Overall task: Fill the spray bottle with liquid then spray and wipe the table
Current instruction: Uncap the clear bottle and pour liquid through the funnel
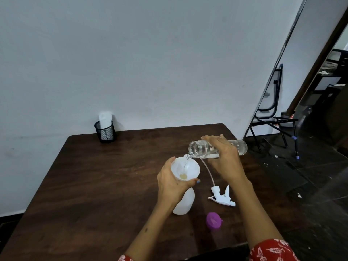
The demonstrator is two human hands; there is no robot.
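Fingers [225, 147] of the right hand [226, 159] are grasping a tipped clear bottle [238, 147], pouring into a white funnel [188, 169]. Left hand [169, 183] is gripping the funnel atop the spray bottle [184, 203], near the table [94, 185] middle.

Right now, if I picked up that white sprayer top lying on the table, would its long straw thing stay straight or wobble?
It would probably wobble. The tube on the sprayer top is thin and already curves, so it looks bendy. The head looks like hollow plastic, so likely light. Lying on its side on the table, it shouldn't roll, given the trigger sticking out.
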